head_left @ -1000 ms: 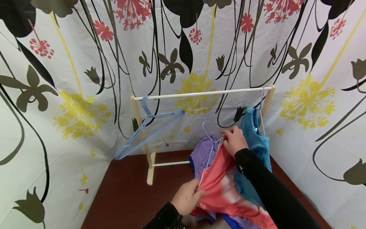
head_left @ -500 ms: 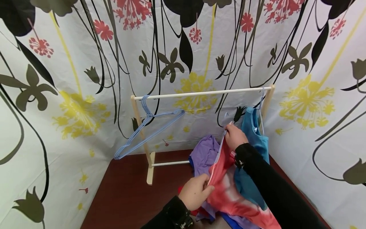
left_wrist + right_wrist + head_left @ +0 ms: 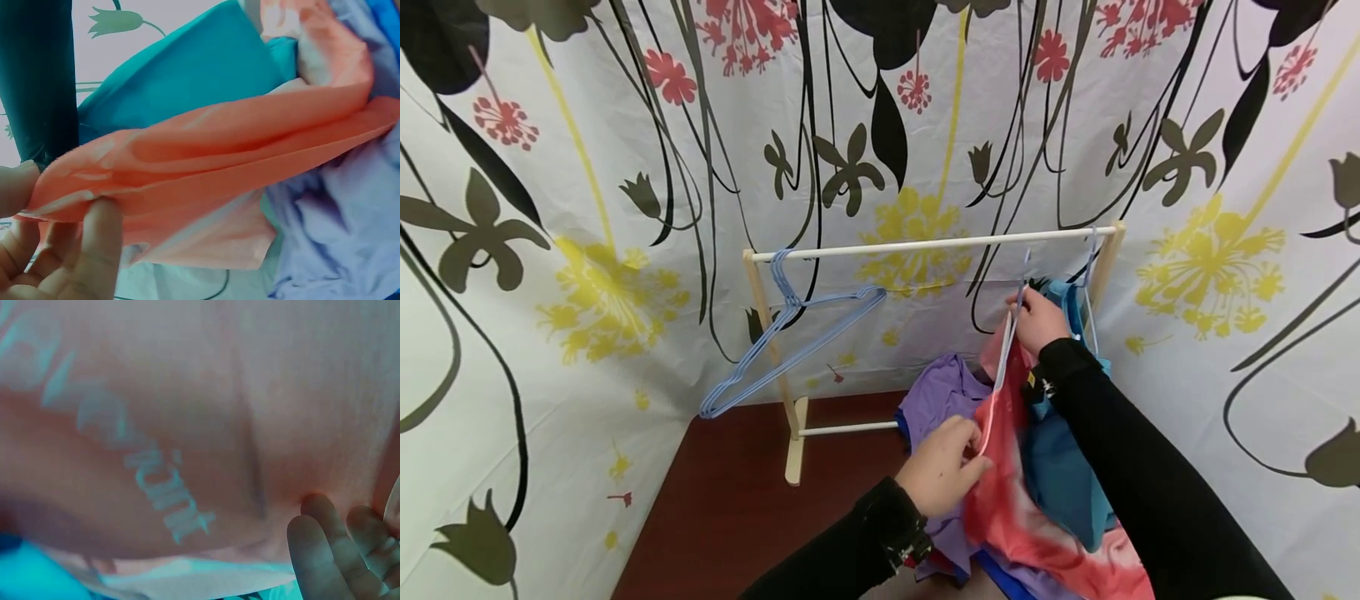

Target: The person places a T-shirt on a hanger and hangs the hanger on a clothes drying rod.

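A red and white tie-dye shirt (image 3: 1000, 492) hangs on a pale blue hanger (image 3: 1024, 271), whose hook stands close to the rail; I cannot tell whether it touches. With my right hand (image 3: 1041, 323) I grip the hanger just below its hook, at the top of the shirt. My left hand (image 3: 942, 468) pinches the shirt's edge lower down; in the left wrist view the thumb and fingers hold the orange-looking cloth (image 3: 206, 156). Close up in the right wrist view, the shirt's printed lettering (image 3: 169, 494) shows beside my right fingers (image 3: 315, 550).
A white rail (image 3: 917, 247) on wooden posts crosses the table (image 3: 722, 500). Several empty blue hangers (image 3: 790, 321) hang at its left end. A blue tank top (image 3: 1067, 475) hangs at the right end, behind my right arm. Purple clothing (image 3: 940, 396) lies heaped below.
Both hands have moved right and up with the shirt and its hanger. The hanger's hook has risen from well below the rail to close beside it, near the tank top.
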`<state>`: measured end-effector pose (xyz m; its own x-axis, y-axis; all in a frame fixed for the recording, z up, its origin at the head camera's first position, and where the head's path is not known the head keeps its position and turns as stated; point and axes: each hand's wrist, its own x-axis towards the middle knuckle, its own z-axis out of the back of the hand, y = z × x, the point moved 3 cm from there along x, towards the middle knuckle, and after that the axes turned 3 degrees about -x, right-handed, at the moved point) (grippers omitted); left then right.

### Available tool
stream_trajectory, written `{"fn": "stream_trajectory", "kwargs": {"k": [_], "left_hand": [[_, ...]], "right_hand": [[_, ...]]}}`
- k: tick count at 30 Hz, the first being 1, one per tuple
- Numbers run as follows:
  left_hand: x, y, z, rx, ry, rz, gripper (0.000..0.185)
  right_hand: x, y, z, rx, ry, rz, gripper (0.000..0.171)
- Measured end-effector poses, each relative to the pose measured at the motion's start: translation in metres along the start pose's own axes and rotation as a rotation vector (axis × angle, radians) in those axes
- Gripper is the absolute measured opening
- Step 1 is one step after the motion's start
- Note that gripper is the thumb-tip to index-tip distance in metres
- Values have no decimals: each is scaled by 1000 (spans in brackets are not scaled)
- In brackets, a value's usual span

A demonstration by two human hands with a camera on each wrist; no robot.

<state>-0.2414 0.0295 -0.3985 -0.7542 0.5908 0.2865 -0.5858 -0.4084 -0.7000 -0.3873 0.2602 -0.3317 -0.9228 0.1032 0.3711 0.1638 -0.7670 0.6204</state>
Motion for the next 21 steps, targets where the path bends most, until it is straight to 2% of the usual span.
{"fn": "stream_trajectory", "kwargs": {"k": [3, 9, 15, 21], "left_hand": [[12, -7, 2, 4, -21, -33, 16], [33, -16, 2, 43, -47, -66, 13], [53, -25, -3, 77, -79, -118, 13], [69, -33, -11, 68, -105, -103, 12]], "right_hand": [[6, -3, 8, 60, -3, -15, 40], [14, -15, 18, 99, -17, 6, 53], [20, -20, 25, 137, 38, -25, 62], [27, -23, 32, 112, 53, -21, 63]]}}
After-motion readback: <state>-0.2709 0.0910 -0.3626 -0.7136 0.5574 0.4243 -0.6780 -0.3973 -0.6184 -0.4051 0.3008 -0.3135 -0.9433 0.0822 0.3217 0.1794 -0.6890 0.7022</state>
